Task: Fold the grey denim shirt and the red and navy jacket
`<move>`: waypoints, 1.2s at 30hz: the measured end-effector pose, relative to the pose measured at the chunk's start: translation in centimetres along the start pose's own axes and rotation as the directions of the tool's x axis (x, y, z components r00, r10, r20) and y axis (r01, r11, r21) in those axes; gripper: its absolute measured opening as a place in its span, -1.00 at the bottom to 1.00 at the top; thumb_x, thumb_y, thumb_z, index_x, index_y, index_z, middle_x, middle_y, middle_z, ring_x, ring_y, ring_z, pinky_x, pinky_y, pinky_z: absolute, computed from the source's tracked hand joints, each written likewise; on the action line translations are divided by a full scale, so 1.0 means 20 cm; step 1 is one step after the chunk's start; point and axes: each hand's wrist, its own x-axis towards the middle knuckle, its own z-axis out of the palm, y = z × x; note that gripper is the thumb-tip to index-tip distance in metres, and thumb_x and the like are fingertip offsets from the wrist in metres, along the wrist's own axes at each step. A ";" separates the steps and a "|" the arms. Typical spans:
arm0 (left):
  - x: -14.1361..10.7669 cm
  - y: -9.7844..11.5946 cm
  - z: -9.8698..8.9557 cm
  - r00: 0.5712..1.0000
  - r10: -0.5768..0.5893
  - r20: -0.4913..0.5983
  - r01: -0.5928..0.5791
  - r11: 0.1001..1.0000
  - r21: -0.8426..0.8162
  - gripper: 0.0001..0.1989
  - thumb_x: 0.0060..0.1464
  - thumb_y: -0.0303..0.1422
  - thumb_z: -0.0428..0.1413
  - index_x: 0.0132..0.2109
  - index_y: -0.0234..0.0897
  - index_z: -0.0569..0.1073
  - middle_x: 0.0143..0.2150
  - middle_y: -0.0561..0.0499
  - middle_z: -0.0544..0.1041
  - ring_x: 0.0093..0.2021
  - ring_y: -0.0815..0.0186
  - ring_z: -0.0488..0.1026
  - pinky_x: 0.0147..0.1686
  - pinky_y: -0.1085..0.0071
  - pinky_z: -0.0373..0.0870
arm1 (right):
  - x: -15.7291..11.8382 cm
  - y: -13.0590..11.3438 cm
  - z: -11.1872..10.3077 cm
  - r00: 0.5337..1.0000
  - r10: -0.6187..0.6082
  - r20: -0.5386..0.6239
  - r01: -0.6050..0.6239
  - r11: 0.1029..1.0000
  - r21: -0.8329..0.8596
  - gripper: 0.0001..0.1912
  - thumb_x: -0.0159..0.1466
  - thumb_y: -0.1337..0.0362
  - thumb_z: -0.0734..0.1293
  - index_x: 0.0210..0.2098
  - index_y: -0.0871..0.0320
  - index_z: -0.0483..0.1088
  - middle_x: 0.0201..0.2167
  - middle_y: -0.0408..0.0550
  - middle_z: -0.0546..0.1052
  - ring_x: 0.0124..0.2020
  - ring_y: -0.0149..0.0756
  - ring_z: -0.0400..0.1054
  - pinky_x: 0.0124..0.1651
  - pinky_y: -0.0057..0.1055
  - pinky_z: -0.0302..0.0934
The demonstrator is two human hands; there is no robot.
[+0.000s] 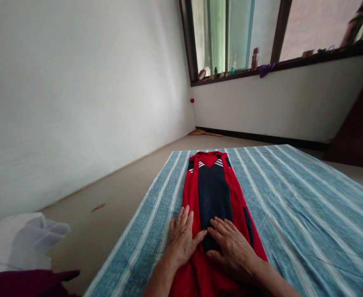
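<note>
Red-and-navy garment (214,189), folded into a long, narrow strip, lies on a striped blue cloth (280,198), its long axis running away from the person and roughly along the stripes. Its near end drops out of view below the wrists; the collar end points toward the cloth's far edge. The left hand (182,237) rests palm down on the garment's left side, fingers extended — grasping nothing. The right hand (229,243), likewise flat and loose, presses over the navy panel and red fabric. Beyond, a pink bottle (255,58) stands upright on the windowsill (243,74) — its contents cannot be made out.
</note>
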 end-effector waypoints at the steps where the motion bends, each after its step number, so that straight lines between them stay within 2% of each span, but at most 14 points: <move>1: 0.00 0.00 0.00 1.000 -0.004 0.007 0.004 1.000 0.001 -0.22 0.18 0.09 -0.18 0.33 -0.42 0.08 0.39 -0.24 -0.09 0.38 0.03 -0.15 0.24 -0.02 0.00 | 0.00 0.00 0.00 1.000 -0.001 0.001 0.001 1.000 -0.001 -0.35 0.28 -0.05 0.21 0.26 0.14 0.17 0.33 0.07 0.08 0.35 -0.06 -0.13 0.35 -0.05 -0.26; 9: 0.00 0.01 -0.03 0.999 -0.019 0.034 0.019 1.000 -0.001 -0.21 0.17 0.10 -0.17 0.33 -0.42 0.08 0.40 -0.22 -0.10 0.38 0.03 -0.17 0.27 0.00 -0.04 | 0.00 0.00 0.01 1.000 -0.011 -0.020 0.010 1.000 -0.008 -0.36 0.28 -0.05 0.22 0.25 0.14 0.19 0.31 0.07 0.11 0.34 -0.06 -0.12 0.34 -0.05 -0.23; 13: 0.00 0.01 -0.03 0.999 -0.021 0.035 0.021 1.000 0.003 -0.22 0.18 0.09 -0.17 0.33 -0.41 0.08 0.40 -0.22 -0.10 0.38 0.03 -0.17 0.26 -0.01 -0.03 | 0.00 -0.01 -0.04 0.998 0.004 -0.068 -0.006 1.000 -0.028 -0.39 0.30 -0.03 0.20 0.24 0.15 0.21 0.31 0.12 0.11 0.33 -0.04 -0.07 0.32 -0.03 -0.14; 17: 0.00 0.02 -0.04 0.997 -0.042 0.067 0.042 0.999 -0.004 -0.20 0.17 0.10 -0.16 0.34 -0.41 0.06 0.40 -0.19 -0.12 0.38 0.05 -0.20 0.27 -0.02 -0.06 | 0.11 0.03 -0.13 0.971 0.068 -0.229 -0.095 0.989 -0.110 -0.37 0.33 -0.01 0.15 0.26 0.23 0.16 0.33 0.15 0.03 0.36 -0.07 -0.17 0.33 -0.07 -0.17; 20: -0.01 0.03 -0.06 0.994 -0.060 0.096 0.062 0.998 -0.012 -0.20 0.16 0.09 -0.15 0.34 -0.42 0.05 0.40 -0.18 -0.16 0.38 0.05 -0.23 0.28 -0.01 -0.10 | 0.25 0.11 -0.17 0.934 0.178 -0.309 -0.238 0.957 -0.169 -0.28 0.32 -0.06 0.14 0.30 0.31 0.06 0.35 0.22 -0.04 0.37 -0.03 -0.27 0.33 -0.07 -0.25; 22: -0.01 0.04 -0.07 0.992 -0.061 0.107 0.064 0.998 -0.020 -0.21 0.17 0.07 -0.15 0.34 -0.43 0.03 0.40 -0.17 -0.18 0.38 0.06 -0.23 0.29 -0.01 -0.11 | 0.32 0.17 -0.15 0.918 0.269 -0.292 -0.330 0.926 -0.185 -0.21 0.31 -0.11 0.11 0.31 0.37 0.02 0.34 0.28 -0.06 0.37 0.02 -0.28 0.33 -0.04 -0.28; 25: -0.02 0.04 -0.08 0.993 -0.049 0.112 0.052 0.998 -0.027 -0.20 0.16 0.09 -0.17 0.35 -0.42 0.01 0.40 -0.16 -0.21 0.38 0.05 -0.25 0.28 -0.02 -0.12 | 0.37 0.25 -0.10 0.917 0.336 -0.213 -0.377 0.907 -0.190 -0.17 0.31 -0.16 0.05 0.30 0.41 0.02 0.34 0.32 -0.07 0.36 0.06 -0.26 0.32 -0.01 -0.32; 29: -0.02 0.03 -0.07 0.991 -0.042 0.125 0.047 0.998 -0.035 -0.18 0.16 0.11 -0.19 0.35 -0.42 0.00 0.40 -0.15 -0.23 0.39 0.05 -0.26 0.28 -0.03 -0.13 | 0.38 0.29 -0.06 0.919 0.345 -0.192 -0.380 0.904 -0.196 -0.15 0.31 -0.18 0.02 0.30 0.40 0.02 0.35 0.31 -0.08 0.36 0.05 -0.27 0.32 -0.04 -0.33; 36: -0.01 0.02 -0.06 0.994 -0.049 0.097 0.053 0.998 -0.031 -0.18 0.16 0.10 -0.17 0.34 -0.44 0.03 0.40 -0.17 -0.19 0.38 0.04 -0.24 0.28 -0.02 -0.10 | 0.36 0.26 -0.10 0.916 0.337 -0.216 -0.377 0.909 -0.181 -0.17 0.29 -0.18 0.06 0.30 0.35 0.05 0.35 0.27 -0.08 0.36 0.04 -0.24 0.32 -0.03 -0.30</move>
